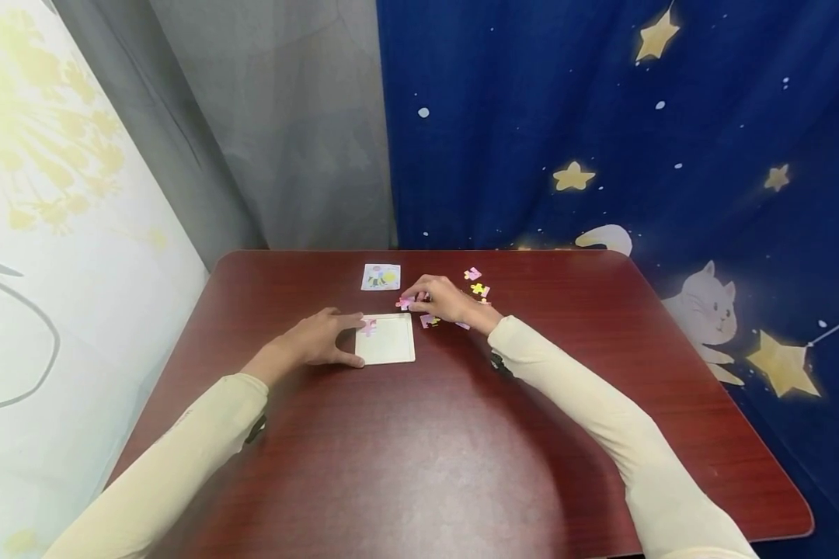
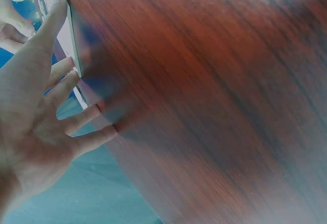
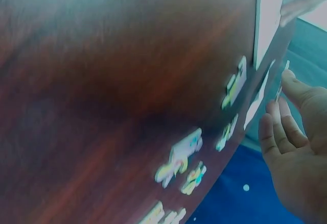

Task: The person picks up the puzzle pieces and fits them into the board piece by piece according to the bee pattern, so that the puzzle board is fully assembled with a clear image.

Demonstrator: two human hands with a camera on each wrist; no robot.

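Observation:
My left hand [image 1: 319, 339] rests at the left side of a square white puzzle tray [image 1: 389, 348], thumb at the near corner and index finger over the far left part. Its fingers are spread in the left wrist view. A pink puzzle piece [image 1: 368, 329] lies in the tray's far left corner. Just beyond the tray's far right edge, my right hand [image 1: 442, 298] pinches another pink puzzle piece [image 1: 403, 304] between thumb and fingers. The right wrist view shows this piece [image 3: 279, 89] edge-on, held off the table.
Loose puzzle pieces [image 1: 478, 289] lie right of and beneath my right hand, several of them pink and yellow. A square card with a bee picture [image 1: 381, 277] lies behind the tray on the dark red table [image 1: 419, 450]. Curtains [image 1: 461, 155] hang beyond the table's far edge.

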